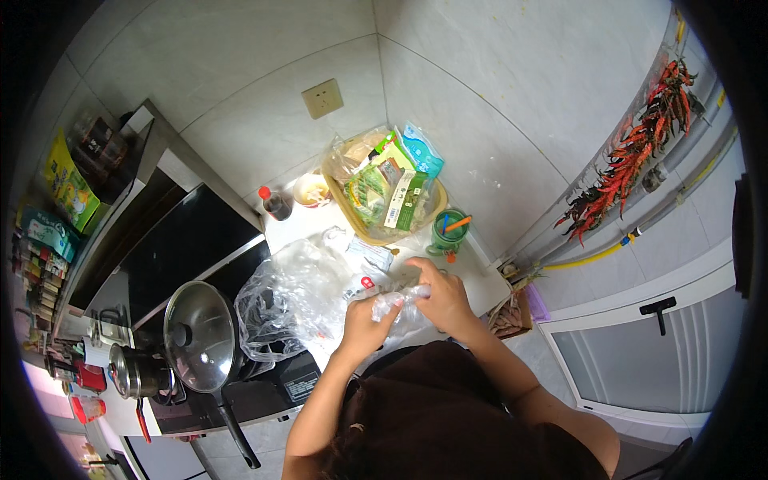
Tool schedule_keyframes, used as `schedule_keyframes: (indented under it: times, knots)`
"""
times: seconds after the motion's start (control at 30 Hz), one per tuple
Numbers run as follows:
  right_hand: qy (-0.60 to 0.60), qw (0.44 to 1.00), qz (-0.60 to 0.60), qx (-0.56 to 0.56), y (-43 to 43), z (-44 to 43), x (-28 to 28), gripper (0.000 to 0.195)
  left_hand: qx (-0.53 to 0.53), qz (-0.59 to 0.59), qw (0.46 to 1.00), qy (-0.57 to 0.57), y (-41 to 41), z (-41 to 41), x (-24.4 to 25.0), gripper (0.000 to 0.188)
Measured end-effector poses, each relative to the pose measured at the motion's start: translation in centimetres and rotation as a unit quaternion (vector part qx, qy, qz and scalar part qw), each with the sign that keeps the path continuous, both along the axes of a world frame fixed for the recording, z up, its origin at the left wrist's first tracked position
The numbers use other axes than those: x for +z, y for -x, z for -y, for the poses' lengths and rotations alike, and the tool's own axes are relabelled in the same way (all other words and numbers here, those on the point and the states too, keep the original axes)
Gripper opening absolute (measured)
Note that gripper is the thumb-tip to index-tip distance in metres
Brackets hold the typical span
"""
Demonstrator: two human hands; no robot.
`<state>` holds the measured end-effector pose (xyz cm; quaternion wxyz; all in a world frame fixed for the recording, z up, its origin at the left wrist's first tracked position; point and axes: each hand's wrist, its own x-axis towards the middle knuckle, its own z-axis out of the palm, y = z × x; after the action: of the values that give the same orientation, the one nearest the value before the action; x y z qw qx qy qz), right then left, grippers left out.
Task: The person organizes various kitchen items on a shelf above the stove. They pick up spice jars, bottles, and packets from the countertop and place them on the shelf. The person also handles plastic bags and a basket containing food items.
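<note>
A clear plastic bag [393, 303] is bunched between my two hands over the front of the white counter. My left hand [364, 329] pinches its left part between thumb and fingers. On the right, my right hand [443, 300] grips the other end, with the index finger lifted. Left of them a large crumpled clear plastic bag [288, 294] spreads over the counter and the edge of the stove. Just behind the hands lies a small white printed packet [369, 253]. Whether the bunched plastic belongs to the large bag I cannot tell.
Behind stands a yellow basket [360, 231] of packaged food, with a bowl [312, 191] and a red-capped bottle [275, 204] to its left and a green glass mug [449, 233] to its right. A lidded frying pan [201, 336] and a pot [135, 372] sit at left.
</note>
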<state>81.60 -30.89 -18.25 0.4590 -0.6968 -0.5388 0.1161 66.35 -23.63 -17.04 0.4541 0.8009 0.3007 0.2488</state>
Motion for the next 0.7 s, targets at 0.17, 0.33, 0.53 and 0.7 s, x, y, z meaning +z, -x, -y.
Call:
schedule_keyframes:
  times: [0.17,0.33,0.53,0.7]
  knots:
    - [-0.019,0.987,0.115,-0.112,1.7,-0.8,-2.7,0.058,-0.012,-0.014,0.998,-0.059,-0.6,0.7,-0.5,0.01]
    - [-0.101,0.989,-0.106,0.007,1.3,-1.1,-3.5,0.051,0.012,-0.046,0.997,-0.062,0.4,0.6,-1.4,0.014]
    - [-0.136,0.984,0.064,-0.099,1.1,-0.4,-2.5,0.055,-0.087,-0.047,0.995,0.014,0.7,0.3,-1.6,0.018]
    - [-0.174,0.98,0.016,-0.092,1.6,-1.0,-2.7,0.057,-0.099,-0.097,0.99,0.016,0.5,0.4,-1.9,0.021]
